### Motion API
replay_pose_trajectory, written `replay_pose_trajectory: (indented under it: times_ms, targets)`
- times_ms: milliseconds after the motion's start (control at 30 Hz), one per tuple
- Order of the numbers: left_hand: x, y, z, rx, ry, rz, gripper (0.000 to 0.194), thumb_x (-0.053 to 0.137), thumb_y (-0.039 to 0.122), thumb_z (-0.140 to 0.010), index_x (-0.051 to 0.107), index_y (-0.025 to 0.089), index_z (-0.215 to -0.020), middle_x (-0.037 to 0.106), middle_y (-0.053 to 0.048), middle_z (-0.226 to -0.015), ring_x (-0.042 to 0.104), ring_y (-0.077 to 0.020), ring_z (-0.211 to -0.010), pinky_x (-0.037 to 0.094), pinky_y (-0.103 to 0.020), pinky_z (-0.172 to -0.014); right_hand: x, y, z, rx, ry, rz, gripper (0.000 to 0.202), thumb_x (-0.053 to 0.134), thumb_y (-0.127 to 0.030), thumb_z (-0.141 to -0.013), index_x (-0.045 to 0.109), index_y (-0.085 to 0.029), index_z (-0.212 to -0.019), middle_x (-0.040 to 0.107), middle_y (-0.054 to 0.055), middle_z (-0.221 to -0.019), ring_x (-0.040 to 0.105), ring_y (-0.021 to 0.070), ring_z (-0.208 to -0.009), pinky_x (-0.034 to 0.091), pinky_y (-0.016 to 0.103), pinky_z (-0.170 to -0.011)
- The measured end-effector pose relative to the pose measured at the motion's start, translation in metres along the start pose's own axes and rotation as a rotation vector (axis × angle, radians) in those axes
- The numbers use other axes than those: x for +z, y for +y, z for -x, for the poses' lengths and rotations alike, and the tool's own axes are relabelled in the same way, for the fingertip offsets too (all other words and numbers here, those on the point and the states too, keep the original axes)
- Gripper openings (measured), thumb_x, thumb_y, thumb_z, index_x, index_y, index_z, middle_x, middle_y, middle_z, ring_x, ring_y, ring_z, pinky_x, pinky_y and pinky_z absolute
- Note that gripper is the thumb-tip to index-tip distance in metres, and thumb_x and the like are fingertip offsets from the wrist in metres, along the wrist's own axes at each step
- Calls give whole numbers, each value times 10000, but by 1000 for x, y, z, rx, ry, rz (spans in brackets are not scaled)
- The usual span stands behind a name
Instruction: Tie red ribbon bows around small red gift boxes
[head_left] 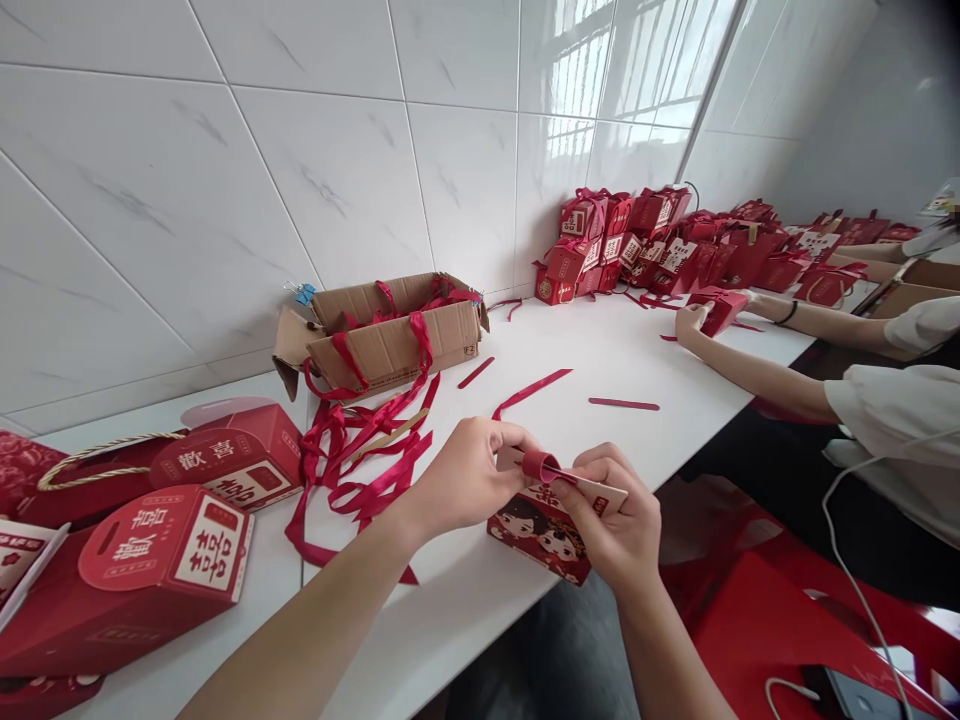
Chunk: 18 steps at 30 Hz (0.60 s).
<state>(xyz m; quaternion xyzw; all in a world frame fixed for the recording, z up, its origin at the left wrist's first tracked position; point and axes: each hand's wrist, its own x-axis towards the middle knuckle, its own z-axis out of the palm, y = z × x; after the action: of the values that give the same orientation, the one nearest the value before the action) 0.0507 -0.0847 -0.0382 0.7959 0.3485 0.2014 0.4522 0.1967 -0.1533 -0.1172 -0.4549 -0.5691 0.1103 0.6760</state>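
A small red gift box (541, 535) with two cartoon faces on its side is held at the table's front edge. A looped dark red strip (541, 466) stands up at its top. My left hand (480, 470) is closed at the left of the loop, thumb and forefinger at the box's top edge. With its thumb on the box's cream top flap, my right hand (619, 515) grips the right side. Loose red ribbons (375, 480) lie in a tangle left of my left hand.
An open cardboard box (397, 345) with ribbons stands by the wall. Larger red boxes (161, 560) fill the left. Short strips (624, 404) lie mid-table. Red boxes (585, 250) are piled at the back right, near another person's hands (694, 318). A phone (855, 695) lies lower right.
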Motion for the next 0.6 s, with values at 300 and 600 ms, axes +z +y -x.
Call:
replay_pose_trajectory:
  times_ms: [300,600]
  targets:
    - [1,1,-1,7,2,23,130,638,279,-754,704,168,-774,673,-21,-702,590,-145,-690,460,-227,-618,-4,0,0,36,-41,-2,86,654,-149,-789,602,-214,-810,532,3,-774,527,138,-701,417,272,-611]
    - [-1,0,-1,5,-32,101,133,624,195,-756,672,198,-879,652,17,-773,564,-102,-696,451,-193,-632,0,-1,0,89,3,-1,97,683,-176,-770,594,-212,-767,562,-9,-754,536,122,-650,421,244,-559]
